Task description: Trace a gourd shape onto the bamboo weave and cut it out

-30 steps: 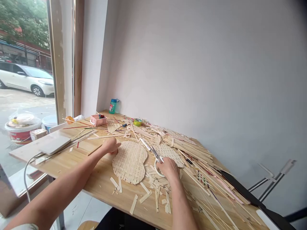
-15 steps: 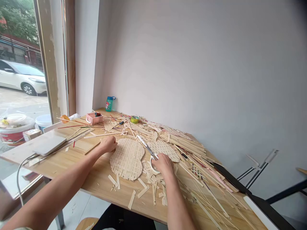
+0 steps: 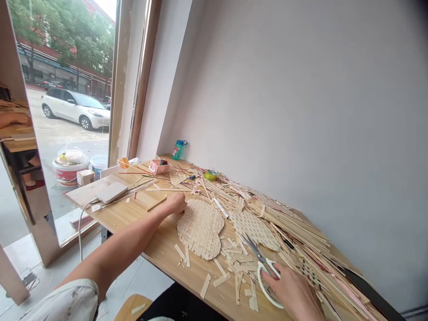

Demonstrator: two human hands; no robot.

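Note:
My right hand has its fingers in the white handles of a pair of scissors, low on the right. The handles are spread and the blades point up and left, a little apart. Left of them a pale woven strip mat with a rounded, waisted outline lies flat. At its upper left edge is my left hand, fingers curled closed; what they hold, if anything, is hidden. A second woven piece lies beyond the scissor tips. Cut strip ends are scattered between mat and scissors. A white marker-like stick lies behind the mat.
Long pale strips are heaped along the wall side. Farther back are a pink basket, a roll of yellow-green tape and a teal bottle. A flat grey device with a cable sits at the left edge.
The view has swung left. My right hand has drawn the scissors toward me and right, away from the mat, uncovering the white stick. My left hand stays at the mat's edge.

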